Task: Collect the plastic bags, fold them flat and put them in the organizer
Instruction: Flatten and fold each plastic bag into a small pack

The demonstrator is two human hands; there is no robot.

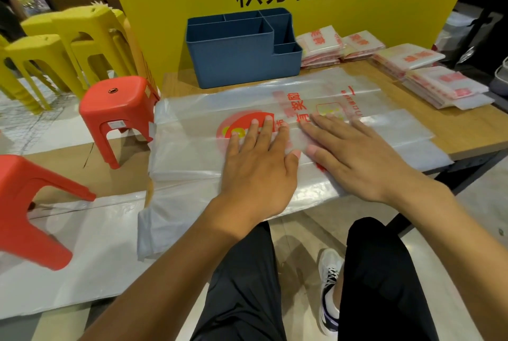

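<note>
Both hands, left (258,164) and right (354,153), lie spread flat on the bag (192,131), just before the organizer (239,49). Smooth outward, probably before creasing.

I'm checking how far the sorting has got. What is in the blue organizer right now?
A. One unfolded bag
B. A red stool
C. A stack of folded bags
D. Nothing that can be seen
D: the organizer's visible compartments show only bare blue walls, while the folded bags lie in piles on the table to its right, and both hands, left and right, press flat on an unfolded bag.
</note>
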